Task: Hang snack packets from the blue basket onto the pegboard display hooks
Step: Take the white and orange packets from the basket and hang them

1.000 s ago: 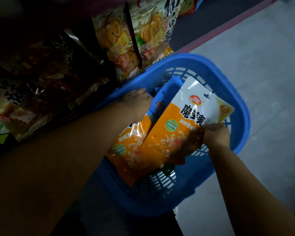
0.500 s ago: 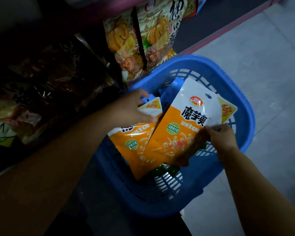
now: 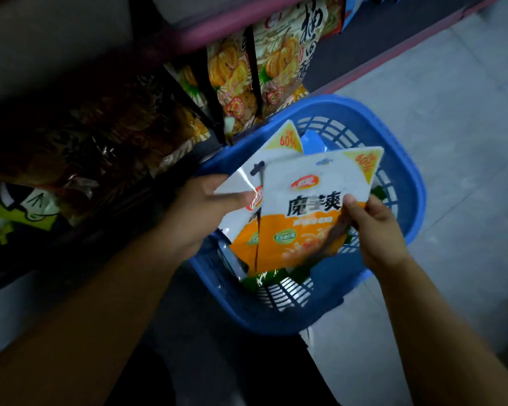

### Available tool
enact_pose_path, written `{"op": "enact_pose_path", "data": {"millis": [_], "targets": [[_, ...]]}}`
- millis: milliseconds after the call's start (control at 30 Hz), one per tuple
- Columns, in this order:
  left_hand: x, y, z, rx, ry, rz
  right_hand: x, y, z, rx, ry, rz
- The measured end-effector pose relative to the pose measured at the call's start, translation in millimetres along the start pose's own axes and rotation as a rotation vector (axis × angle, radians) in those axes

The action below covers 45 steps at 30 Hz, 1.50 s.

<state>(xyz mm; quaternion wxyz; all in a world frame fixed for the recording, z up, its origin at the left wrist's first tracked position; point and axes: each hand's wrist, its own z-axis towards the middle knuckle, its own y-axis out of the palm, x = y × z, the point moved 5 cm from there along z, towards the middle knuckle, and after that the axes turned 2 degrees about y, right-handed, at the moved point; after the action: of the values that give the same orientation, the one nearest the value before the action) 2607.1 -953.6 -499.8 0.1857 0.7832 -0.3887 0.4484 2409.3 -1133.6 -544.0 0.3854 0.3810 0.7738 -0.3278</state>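
Left hand [image 3: 200,212] pinches rear orange packet [image 3: 241,183] w/ thumb on front; right hand [image 3: 373,227] grips front orange packet [image 3: 305,206] (both packets overlap), above blue basket [image 3: 405,177].

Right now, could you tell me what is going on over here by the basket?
A person is restocking snacks. Both hands hold orange-and-white snack packets above the blue basket on the floor: the left hand grips the rear packet, and the right hand pinches the front packet at its edge. Green packets remain in the basket. Neither held packet is on a hook yet; other snack bags already hang on the display behind.
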Motion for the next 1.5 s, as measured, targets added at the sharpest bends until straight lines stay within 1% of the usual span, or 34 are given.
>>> {"op": "enact_pose_path", "data": {"millis": [67,133,267,400,467,567,667,767,867,933,1033,1133,1233,1300,1367,1500], "targets": [[25,2,-25,0.016,0.029,-0.064,-29,-1,-28,-0.066,-0.045,-0.003],[63,-3,-56,0.045,0.052,-0.078,-69,-8,-62,-0.104,-0.085,-0.014],[170,-24,-140,0.063,0.175,0.067,-173,-28,-144,-0.134,-0.151,0.009],[307,-64,-238,0.170,0.349,0.256,-303,-39,-231,-0.161,-0.250,0.017],[370,-84,-289,0.225,0.416,0.327,-370,-37,-272,-0.188,-0.330,0.008],[449,-112,-363,0.289,0.530,0.349,-459,-32,-328,-0.206,-0.455,-0.008],[513,-141,-427,0.305,0.639,0.373,-537,-19,-373,-0.244,-0.612,0.028],[562,-172,-485,0.382,0.754,0.415,-596,1,-412,-0.335,-0.760,0.051],[588,-201,-518,0.413,0.795,0.393,-634,19,-437,-0.397,-0.844,0.072],[602,-215,-531,0.447,0.821,0.469,-650,31,-450,-0.449,-0.886,0.070],[621,-234,-540,0.483,0.802,0.541,-667,51,-465,-0.567,-0.934,0.052],[632,-251,-540,0.521,0.768,0.621,-685,65,-477,-0.600,-0.994,0.043],[638,-269,-539,0.588,0.729,0.675,-696,81,-476,-0.599,-0.954,0.033],[642,-278,-540,0.607,0.743,0.662,-700,91,-475,-0.582,-0.933,0.013],[646,-287,-541,0.588,0.757,0.630,-705,102,-475,-0.600,-0.923,0.035],[654,-303,-538,0.523,0.743,0.592,-712,121,-483,-0.702,-0.920,0.106]]}}
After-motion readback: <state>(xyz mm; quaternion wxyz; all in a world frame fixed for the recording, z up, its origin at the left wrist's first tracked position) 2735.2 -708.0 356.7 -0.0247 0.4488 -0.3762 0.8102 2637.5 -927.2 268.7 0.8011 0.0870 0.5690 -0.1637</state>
